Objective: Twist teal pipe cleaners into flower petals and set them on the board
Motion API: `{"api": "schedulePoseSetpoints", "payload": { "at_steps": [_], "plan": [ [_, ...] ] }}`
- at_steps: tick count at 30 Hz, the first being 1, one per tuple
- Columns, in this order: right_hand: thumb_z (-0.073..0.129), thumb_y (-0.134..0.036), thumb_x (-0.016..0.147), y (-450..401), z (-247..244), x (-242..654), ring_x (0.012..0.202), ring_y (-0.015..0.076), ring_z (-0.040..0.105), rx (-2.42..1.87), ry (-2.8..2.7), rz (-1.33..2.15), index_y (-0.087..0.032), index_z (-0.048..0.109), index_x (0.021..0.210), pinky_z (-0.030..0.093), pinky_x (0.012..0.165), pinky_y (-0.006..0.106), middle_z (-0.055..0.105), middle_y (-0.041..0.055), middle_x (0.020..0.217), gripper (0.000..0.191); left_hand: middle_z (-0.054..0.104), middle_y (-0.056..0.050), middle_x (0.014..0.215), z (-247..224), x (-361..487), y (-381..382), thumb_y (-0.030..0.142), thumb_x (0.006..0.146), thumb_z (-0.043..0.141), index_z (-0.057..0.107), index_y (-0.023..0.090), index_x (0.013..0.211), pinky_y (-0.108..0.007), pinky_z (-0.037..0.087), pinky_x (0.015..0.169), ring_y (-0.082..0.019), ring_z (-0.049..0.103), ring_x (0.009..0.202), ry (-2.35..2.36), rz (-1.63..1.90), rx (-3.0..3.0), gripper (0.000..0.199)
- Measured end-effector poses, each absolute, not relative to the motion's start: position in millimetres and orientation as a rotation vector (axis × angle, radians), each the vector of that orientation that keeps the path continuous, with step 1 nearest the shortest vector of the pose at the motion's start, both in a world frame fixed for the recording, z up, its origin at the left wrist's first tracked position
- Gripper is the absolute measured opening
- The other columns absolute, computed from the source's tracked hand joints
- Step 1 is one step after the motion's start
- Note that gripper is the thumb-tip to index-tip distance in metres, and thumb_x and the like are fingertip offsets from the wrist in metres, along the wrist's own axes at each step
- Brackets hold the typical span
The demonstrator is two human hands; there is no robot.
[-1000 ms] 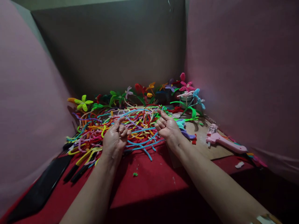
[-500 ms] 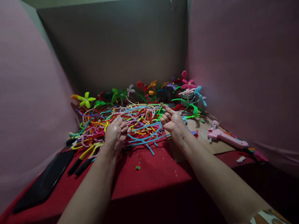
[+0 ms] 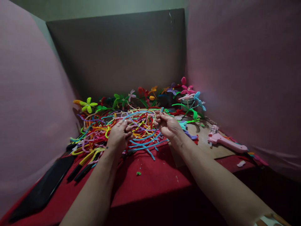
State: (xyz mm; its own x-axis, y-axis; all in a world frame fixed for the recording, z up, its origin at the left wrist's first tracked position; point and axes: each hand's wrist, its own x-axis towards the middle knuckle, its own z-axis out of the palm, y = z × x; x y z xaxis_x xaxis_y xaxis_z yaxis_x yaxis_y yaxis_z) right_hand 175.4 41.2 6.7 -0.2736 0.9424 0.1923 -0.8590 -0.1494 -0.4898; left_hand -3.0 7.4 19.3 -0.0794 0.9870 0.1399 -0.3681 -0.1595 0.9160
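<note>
A big tangled pile of coloured pipe cleaners [image 3: 94, 128] lies on the red cloth [image 3: 150, 188]. My right hand [image 3: 168, 125] is at the pile's right side, its fingers pinched on a light blue pipe cleaner [image 3: 162, 110] whose tip sticks up above them. At the pile's middle, my left hand [image 3: 119, 133] has its fingers bent and drawn together; what they hold, if anything, is too small to make out. Several more blue pipe cleaners [image 3: 149, 153] lie loose between and below the two hands.
Pipe-cleaner flowers, among them a yellow one [image 3: 88, 105] and a pink one [image 3: 187, 89], stand along the back. A pink glue gun [image 3: 225, 142] rests on brown cardboard [image 3: 204, 147] at right. A black flat object [image 3: 42, 188] lies at left, beside black-handled tools [image 3: 82, 174].
The view has tilted slightly upward. My right hand's fingers have shifted and now show a blue pipe cleaner between them. My left hand has turned, its fingers less tightly curled.
</note>
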Motion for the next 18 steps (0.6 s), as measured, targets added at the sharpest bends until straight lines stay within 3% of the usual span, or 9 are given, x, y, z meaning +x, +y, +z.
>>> {"api": "schedulePoseSetpoints", "payload": {
  "at_steps": [3,8,13,18],
  "plan": [
    [0.055,-0.015,0.076,33,5,169,0.048,0.0062,0.048,-0.219,-0.772,1.749,-0.014,0.060,0.084,0.038,0.047,0.018,0.055,-0.0019,0.057,0.009,0.040,0.007,0.049,23,7,-2,0.025,0.077,0.057,0.055,0.015,0.080,-0.014,0.023,0.034,-0.002,0.030,0.033,0.783,1.459,1.127,0.011],
    [0.063,-0.026,0.069,18,1,157,0.034,0.0014,0.025,-0.344,-1.089,1.713,-0.010,0.060,0.074,0.018,0.036,0.015,0.043,-0.0070,0.044,0.017,0.037,0.008,0.051,21,17,-8,0.029,0.076,0.059,0.058,0.015,0.093,-0.014,0.020,0.036,-0.001,0.024,0.035,0.739,1.352,1.204,0.022],
    [0.065,-0.028,0.064,10,-1,149,0.036,0.0021,0.028,-0.438,-1.221,1.654,-0.014,0.050,0.062,0.018,0.036,0.017,0.043,-0.0073,0.044,0.021,0.026,0.010,0.048,13,19,-10,0.036,0.074,0.062,0.057,0.013,0.075,-0.015,0.014,0.035,-0.001,0.019,0.036,0.813,1.243,1.264,0.023],
    [0.065,-0.034,0.064,10,-4,150,0.036,0.0029,0.028,-0.452,-1.319,1.699,-0.015,0.048,0.061,0.022,0.037,0.017,0.041,-0.0078,0.045,0.026,0.028,0.010,0.045,12,21,-10,0.034,0.070,0.066,0.060,0.012,0.079,-0.016,0.014,0.034,-0.001,0.020,0.034,0.853,1.333,1.257,0.024]
  ]
}}
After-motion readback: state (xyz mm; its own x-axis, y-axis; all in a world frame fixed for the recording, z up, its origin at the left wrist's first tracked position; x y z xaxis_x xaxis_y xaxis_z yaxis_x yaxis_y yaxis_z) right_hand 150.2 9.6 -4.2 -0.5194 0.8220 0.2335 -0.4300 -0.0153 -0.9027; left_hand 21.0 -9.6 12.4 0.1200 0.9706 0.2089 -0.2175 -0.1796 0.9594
